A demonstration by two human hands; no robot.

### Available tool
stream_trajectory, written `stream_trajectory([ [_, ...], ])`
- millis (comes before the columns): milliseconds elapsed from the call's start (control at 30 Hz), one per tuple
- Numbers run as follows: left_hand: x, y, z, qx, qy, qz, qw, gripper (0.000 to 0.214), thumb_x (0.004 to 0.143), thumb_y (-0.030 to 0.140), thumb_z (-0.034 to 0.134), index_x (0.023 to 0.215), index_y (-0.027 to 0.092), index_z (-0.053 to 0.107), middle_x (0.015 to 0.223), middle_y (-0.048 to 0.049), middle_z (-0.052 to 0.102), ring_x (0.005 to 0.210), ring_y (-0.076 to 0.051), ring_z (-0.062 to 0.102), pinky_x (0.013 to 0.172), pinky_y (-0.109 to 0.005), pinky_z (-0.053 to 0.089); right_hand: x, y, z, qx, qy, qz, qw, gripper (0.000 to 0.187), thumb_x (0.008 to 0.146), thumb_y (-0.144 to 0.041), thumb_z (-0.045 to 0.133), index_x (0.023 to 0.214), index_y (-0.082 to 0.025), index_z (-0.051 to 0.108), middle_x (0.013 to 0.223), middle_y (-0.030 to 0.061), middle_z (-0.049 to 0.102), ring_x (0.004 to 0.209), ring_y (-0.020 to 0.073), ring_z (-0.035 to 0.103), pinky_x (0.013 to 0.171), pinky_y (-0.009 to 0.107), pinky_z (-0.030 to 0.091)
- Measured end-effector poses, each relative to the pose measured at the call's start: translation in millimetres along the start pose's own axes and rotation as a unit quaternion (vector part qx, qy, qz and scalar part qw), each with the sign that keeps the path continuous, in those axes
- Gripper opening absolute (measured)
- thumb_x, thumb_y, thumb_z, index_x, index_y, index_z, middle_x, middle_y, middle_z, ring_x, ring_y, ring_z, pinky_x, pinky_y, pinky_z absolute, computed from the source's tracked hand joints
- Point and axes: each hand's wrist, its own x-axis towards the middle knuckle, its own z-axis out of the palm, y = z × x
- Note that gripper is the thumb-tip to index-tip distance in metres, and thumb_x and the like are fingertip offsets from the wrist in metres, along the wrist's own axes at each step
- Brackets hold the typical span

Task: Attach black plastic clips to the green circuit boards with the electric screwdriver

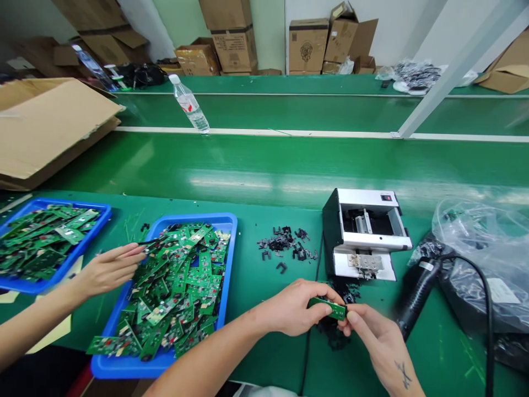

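Left hand (295,306): thumb and fingertips pinched on the left end of the circuit board (328,307); remaining fingers curled underneath.
Right hand (382,342): thumb and forefinger pinched on the right end of the same board; other fingers loosely folded.
Circuit board: held clear of the bench between both hands, long axis roughly level, just in front of the white bench machine (363,237); gripped at the ends only, probably to keep the face uncovered and steady.
White bench machine: upright, directly ahead of both hands, open front towards them; likely set there for short reach.
Black plastic parts (285,245): scattered loose, left of the machine and under the hands.
Blue tray (231,220): heaped with green boards (177,286), just left of the left forearm.
Co-worker's hand (109,270): fingers extended together, resting at the tray's left edge.
Second blue tray (105,212): farther left, also holding boards.
Black handheld tool (417,292): lying right of the machine, beside a clear plastic bag (487,242).
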Motion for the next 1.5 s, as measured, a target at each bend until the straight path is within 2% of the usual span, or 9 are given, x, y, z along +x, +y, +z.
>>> stream_trajectory([
  [233,1.9,-5.9,7.9,-0.052,0.012,-0.048,0.997,0.027,0.091,0.026,0.051,0.109,0.018,0.068,0.096,-0.0039,0.07,0.064,-0.01,0.055,0.063,-0.021,0.043,0.6,1.7,0.2,-0.003,0.014,-0.006,1.0,0.037,0.08,-0.054,0.067,0.08,-0.018,0.076,0.064,0.006,0.069,0.062,0.0203,0.063,0.062,0.03,0.054],
  [433,3.8,-7.4,9.8,-0.11,-0.005,-0.056,0.992,0.024,0.09,0.025,0.05,0.105,0.016,0.067,0.097,-0.0038,0.066,0.061,-0.008,0.051,0.059,-0.02,0.043,-1.7,9.9,3.3,0.004,0.022,-0.005,1.0,0.036,0.08,-0.053,0.067,0.082,-0.019,0.076,0.065,0.0057,0.068,0.063,0.0195,0.062,0.062,0.028,0.053],
  [800,4.6,-10.8,12.2,-0.109,-0.005,-0.068,0.992,0.026,0.089,0.025,0.05,0.105,0.015,0.068,0.094,-0.0044,0.066,0.06,-0.008,0.051,0.057,-0.021,0.042,-1.2,-2.1,-0.7,0.001,0.002,0.009,1.0,0.04,0.078,-0.056,0.068,0.081,-0.017,0.076,0.064,0.0067,0.069,0.06,0.0206,0.063,0.06,0.031,0.054],
  [900,3.7,-10.9,12.9,-0.08,0.004,-0.067,0.995,0.026,0.09,0.025,0.049,0.105,0.016,0.068,0.092,-0.0042,0.068,0.061,-0.009,0.053,0.059,-0.021,0.043,-1.3,-4.5,-0.3,-0.001,0.005,0.01,1.0,0.04,0.077,-0.056,0.069,0.081,-0.017,0.076,0.064,0.0067,0.069,0.061,0.0209,0.062,0.059,0.031,0.054],
  [1067,2.9,-10.5,10.8,-0.031,0.006,-0.06,0.998,0.028,0.091,0.026,0.047,0.107,0.017,0.068,0.091,-0.0037,0.07,0.063,-0.01,0.055,0.061,-0.022,0.042,0.1,-2.6,1.5,0.004,0.008,0.012,1.0,0.041,0.077,-0.057,0.069,0.08,-0.017,0.076,0.064,0.0069,0.069,0.061,0.0208,0.062,0.06,0.032,0.054],
  [1333,3.0,-9.8,10.0,-0.01,0.001,-0.046,0.999,0.029,0.091,0.023,0.045,0.108,0.018,0.067,0.093,-0.0029,0.071,0.064,-0.011,0.056,0.065,-0.023,0.043,0.8,2.4,2.0,0.021,-0.007,0.013,1.0,0.035,0.082,-0.053,0.066,0.079,-0.018,0.073,0.066,0.0059,0.069,0.062,0.0176,0.061,0.062,0.028,0.051],
  [1500,3.5,-10.6,10.9,-0.021,0.008,-0.052,0.998,0.028,0.09,0.021,0.046,0.107,0.018,0.067,0.092,-0.0022,0.07,0.062,-0.01,0.055,0.062,-0.022,0.042,0.9,1.4,2.4,0.021,-0.004,0.013,1.0,0.037,0.08,-0.054,0.068,0.079,-0.018,0.073,0.066,0.0061,0.069,0.062,0.0188,0.061,0.062,0.03,0.052],
])
